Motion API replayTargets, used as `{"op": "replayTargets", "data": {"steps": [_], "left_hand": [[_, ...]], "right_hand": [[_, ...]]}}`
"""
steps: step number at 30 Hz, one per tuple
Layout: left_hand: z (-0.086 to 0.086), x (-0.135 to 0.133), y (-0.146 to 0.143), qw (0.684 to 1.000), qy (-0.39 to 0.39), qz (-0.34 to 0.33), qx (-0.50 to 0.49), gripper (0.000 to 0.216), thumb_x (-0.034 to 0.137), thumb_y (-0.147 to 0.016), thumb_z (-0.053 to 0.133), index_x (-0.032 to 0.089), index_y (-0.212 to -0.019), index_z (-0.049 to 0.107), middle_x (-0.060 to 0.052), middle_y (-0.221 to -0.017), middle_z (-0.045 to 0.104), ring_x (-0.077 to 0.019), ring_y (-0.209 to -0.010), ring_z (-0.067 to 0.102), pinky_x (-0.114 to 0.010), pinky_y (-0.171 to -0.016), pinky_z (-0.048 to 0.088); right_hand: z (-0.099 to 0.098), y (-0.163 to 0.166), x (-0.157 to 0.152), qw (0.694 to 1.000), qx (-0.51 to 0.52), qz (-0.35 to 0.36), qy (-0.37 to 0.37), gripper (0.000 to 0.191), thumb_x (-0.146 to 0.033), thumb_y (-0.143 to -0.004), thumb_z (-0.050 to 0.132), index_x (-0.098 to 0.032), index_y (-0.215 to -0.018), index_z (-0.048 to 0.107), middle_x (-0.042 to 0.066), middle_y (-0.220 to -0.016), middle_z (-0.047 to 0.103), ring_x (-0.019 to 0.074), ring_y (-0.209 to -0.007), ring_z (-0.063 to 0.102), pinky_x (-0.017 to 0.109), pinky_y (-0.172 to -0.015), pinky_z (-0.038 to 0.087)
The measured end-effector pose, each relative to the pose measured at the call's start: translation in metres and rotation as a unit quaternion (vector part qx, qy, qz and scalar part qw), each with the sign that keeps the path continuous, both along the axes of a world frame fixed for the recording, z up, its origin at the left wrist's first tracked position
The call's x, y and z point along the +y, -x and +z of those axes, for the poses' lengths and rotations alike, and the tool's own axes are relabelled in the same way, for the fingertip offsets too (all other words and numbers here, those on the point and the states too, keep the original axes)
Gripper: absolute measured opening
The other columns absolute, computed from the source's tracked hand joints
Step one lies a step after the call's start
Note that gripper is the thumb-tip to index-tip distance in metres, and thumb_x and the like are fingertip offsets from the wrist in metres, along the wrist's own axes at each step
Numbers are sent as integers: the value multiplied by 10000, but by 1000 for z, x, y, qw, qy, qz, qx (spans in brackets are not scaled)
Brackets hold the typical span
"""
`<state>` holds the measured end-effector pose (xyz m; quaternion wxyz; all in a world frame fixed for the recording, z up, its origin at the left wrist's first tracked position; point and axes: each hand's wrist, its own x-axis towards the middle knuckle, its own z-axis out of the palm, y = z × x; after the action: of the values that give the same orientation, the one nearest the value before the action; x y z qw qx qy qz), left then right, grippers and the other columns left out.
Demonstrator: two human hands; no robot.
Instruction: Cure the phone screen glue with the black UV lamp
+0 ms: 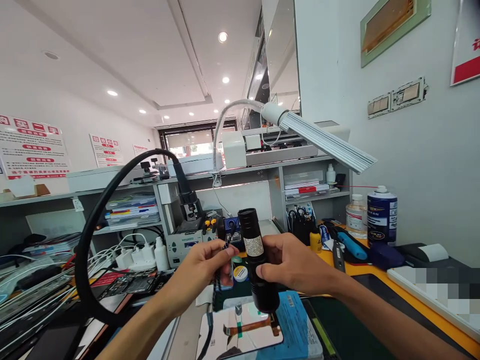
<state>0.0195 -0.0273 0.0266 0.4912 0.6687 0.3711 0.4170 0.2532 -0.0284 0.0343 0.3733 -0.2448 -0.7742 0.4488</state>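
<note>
Between the two hands, held above the worktop [375, 272], stands a black cylindrical flashlight [257, 260], nearly upright and tilted slightly. The right hand [296, 265] is clamped around its middle, thumb across the front. The left hand [200, 270] is pinched closed on a braided lanyard [227, 242] that runs toward the flashlight's upper end. A pale label [254, 246] with small print sits on the barrel; the print is too small to read.

Below the hands lies an opened phone [243, 332] with an orange flex cable showing, resting partly on a blue box [300, 325]. Just behind the flashlight is a small round tin [240, 273] with illegible lettering.

Right of the right hand, a blue spray can [381, 215] and a clear bottle [355, 215] stand near the wall; their labels cannot be read. Left of the left hand, a thick black hose [90, 235] arcs over tangled white cables [112, 252]. Far left, wall posters [33, 147] carry red Chinese characters. The orange worktop edge runs to the right, with open dark mat beside the right forearm.
</note>
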Motion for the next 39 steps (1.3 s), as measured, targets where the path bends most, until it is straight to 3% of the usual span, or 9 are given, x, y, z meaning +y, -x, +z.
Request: {"op": "replayTargets", "data": {"steps": [3, 7, 12, 18, 23, 27, 31, 35, 39], "left_hand": [[-9, 10, 7, 998, 61, 26, -2, 423, 584, -891, 691, 164, -923, 643, 82, -635, 422, -59, -480, 300, -219, -445, 293], [-20, 19, 3, 995, 96, 37, 8, 452, 613, -861, 718, 179, -853, 592, 97, -627, 354, -51, -507, 179, -230, -458, 110], [-38, 33, -5, 996, 78, 38, 22, 546, 647, -820, 744, 217, -690, 434, 102, -586, 290, -76, -528, 172, -260, -482, 111], [-55, 36, -7, 997, 24, 61, 51, 427, 626, -880, 695, 218, -778, 621, 91, -621, 298, -88, -556, 199, -244, -490, 166], [-59, 29, -12, 991, -6, 84, 106, 399, 636, -921, 623, 249, -844, 679, 55, -715, 497, -106, -641, 380, -218, -566, 318], [-65, 28, -17, 993, -12, 61, 96, 385, 644, -942, 576, 279, -935, 698, 32, -884, 678, -154, -825, 571, -232, -719, 455], [-73, 26, -19, 991, 9, 76, 109, 427, 659, -938, 561, 256, -866, 682, 30, -795, 629, -142, -726, 521, -241, -652, 436], [-75, 22, -18, 991, 50, 62, 110, 465, 683, -920, 561, 237, -819, 643, 19, -758, 605, -139, -668, 479, -247, -582, 396], [-72, 18, -20, 992, 76, 68, 79, 439, 661, -880, 631, 234, -778, 647, -2, -767, 673, -158, -661, 565, -242, -557, 445]], "right_hand": [[-16, -7, 14, 999, 6, -33, -1, 73, -136, -865, 675, -140, -929, 710, -12, -819, 611, 196, -810, 587, 293, -705, 457], [-38, -10, 24, 998, 17, -58, 10, 128, -145, -889, 668, -150, -995, 740, -7, -887, 661, 171, -786, 562, 276, -686, 443], [-63, -11, 30, 995, 37, -88, 37, 168, -212, -931, 682, -161, -1081, 738, -6, -899, 683, 167, -780, 586, 270, -671, 452], [-72, -7, 38, 988, 75, -125, 52, 295, -220, -933, 678, -205, -1228, 680, 23, -1144, 742, 206, -1020, 675, 332, -904, 543], [-74, 7, 36, 981, 100, -163, 24, 269, -218, -930, 635, -208, -1198, 660, 20, -1185, 740, 180, -1055, 689, 289, -954, 554], [-82, 12, 33, 976, 102, -191, 2, 246, -250, -933, 637, -241, -1179, 636, 3, -1184, 733, 159, -1007, 698, 252, -897, 579], [-90, 11, 30, 974, 88, -211, -7, 219, -227, -902, 653, -263, -1118, 650, -22, -1068, 740, 162, -944, 708, 240, -831, 595], [-91, 9, 24, 956, 46, -286, -51, 171, -254, -814, 673, -239, -984, 685, -18, -812, 693, 199, -781, 690, 245, -617, 568], [-90, 8, 18, 920, 18, -364, -147, 149, -255, -709, 654, -217, -850, 682, -17, -650, 632, 157, -511, 543, 224, -390, 428]]}}
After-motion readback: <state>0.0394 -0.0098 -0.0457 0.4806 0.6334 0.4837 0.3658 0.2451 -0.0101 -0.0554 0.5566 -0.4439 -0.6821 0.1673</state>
